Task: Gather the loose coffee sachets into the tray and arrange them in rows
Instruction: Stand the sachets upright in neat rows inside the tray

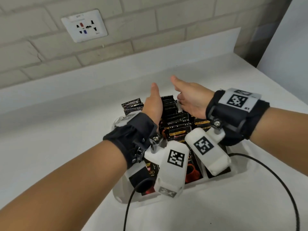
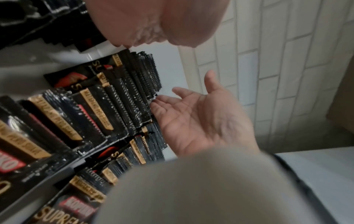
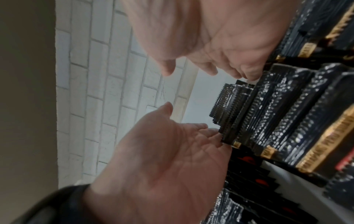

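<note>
Both hands over the sachet tray, palms facing each other

Left hand (image 1: pixel 152 105) and right hand (image 1: pixel 191 99) have relaxed, straight fingers holding nothing; fingertips just brush the serrated tops of the glossy black-and-gold coffee sachets (image 1: pixel 178 129), standing in rows inside the white plastic tray (image 1: pixel 236 165).

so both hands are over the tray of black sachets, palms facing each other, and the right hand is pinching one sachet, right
Not quite: the right hand is not pinching anything. The left wrist view shows it open, palm bare, fingertips just at the serrated tops of the sachets. The rest holds: in the head view both it and the left hand are over the tray, palms facing each other.
</note>
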